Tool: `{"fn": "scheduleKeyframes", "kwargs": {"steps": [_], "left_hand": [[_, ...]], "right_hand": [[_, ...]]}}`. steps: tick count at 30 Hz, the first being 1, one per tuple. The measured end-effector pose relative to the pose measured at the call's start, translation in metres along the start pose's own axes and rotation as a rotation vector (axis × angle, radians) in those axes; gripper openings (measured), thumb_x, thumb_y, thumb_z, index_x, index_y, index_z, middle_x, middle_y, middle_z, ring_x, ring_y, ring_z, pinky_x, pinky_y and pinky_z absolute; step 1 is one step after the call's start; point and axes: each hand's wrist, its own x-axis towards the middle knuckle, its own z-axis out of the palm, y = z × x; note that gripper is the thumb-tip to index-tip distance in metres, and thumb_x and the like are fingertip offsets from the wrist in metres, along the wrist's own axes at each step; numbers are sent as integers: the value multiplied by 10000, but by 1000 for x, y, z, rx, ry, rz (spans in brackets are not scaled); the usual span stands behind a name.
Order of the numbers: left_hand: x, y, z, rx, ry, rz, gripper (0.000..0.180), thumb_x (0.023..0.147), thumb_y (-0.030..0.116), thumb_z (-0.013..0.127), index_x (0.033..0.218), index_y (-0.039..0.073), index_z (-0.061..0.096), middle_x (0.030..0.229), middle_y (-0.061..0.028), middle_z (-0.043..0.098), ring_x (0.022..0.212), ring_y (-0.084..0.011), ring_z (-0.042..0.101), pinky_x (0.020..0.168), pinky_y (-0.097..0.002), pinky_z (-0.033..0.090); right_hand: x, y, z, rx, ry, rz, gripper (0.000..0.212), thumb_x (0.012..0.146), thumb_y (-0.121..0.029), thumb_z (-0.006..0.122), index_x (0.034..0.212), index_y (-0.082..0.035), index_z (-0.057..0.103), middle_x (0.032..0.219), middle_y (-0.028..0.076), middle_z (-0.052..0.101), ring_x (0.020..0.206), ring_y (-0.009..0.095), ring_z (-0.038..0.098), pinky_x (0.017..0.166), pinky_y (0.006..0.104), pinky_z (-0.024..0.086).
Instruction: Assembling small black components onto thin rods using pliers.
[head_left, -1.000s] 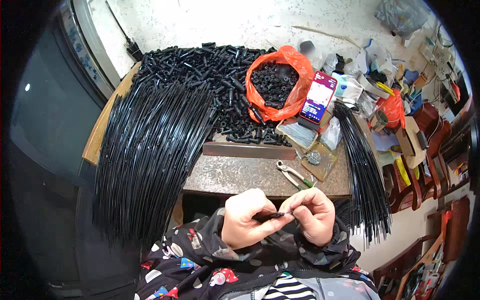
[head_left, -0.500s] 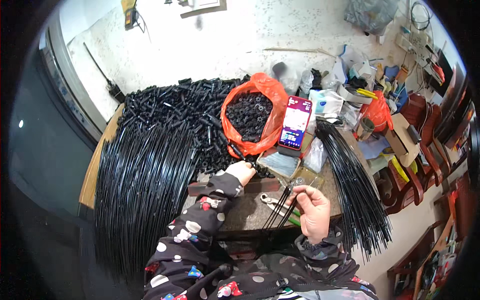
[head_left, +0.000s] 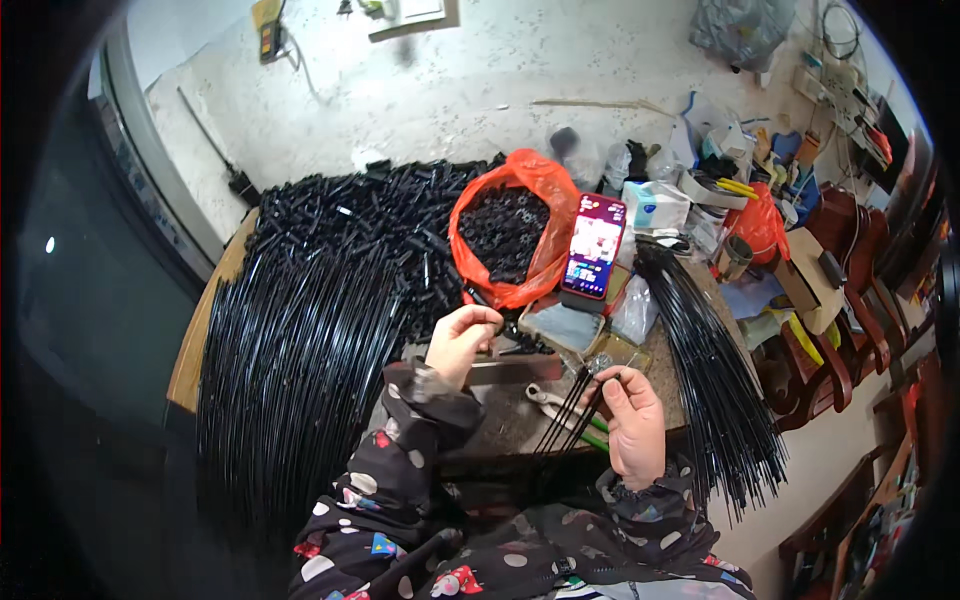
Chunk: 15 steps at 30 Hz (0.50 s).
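Observation:
My left hand [head_left: 460, 343] is closed in a pinch above the front of a heap of small black plastic pieces [head_left: 370, 205], just left of an orange-red plastic bag [head_left: 463, 262]. Whatever sits between its fingertips is too small to make out. Several thin black rods [head_left: 565, 412] slant down from the fingers of my right hand [head_left: 637, 425], which is closed on them with thumb and forefinger pressed together. Green-handled pliers [head_left: 548, 398] lie partly behind these rods. Along the table front, under my left wrist, runs a dark metal bar [head_left: 515, 370].
Long black rods [head_left: 290, 390] cover the table's left side; another bundle [head_left: 705, 370] hangs over its right edge. A lit phone [head_left: 594, 248] stands behind a shallow tray [head_left: 562, 326]. Bags, boxes and a cup [head_left: 735, 257] crowd the back right, beside wooden chairs [head_left: 830, 330].
My left hand has drawn back and left from the small black pieces by the bar, and its pinched fingertips now show. My right hand has barely moved. The whole view has shifted slightly.

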Motion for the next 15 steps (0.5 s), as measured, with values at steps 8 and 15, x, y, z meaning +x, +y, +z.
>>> {"fn": "scheduleKeyframes", "kwargs": {"steps": [8,15], "left_hand": [[-88,59,25,-725,-291,-118,303,796,47,563,1080,-44,510,1058,-168,559,829,-158,589,733,-249,484],[-119,72,17,-652,-419,190,193,762,65,614,936,-13,587,991,-161,564,882,-217,565,709,-323,497]], "right_hand": [[-40,6,62,60,-296,61,117,850,-54,511,951,3,499,830,44,554,769,111,522,732,227,408],[-62,4,77,28,-327,3,153,815,-41,564,934,8,480,842,59,568,738,112,547,693,234,435]]}}
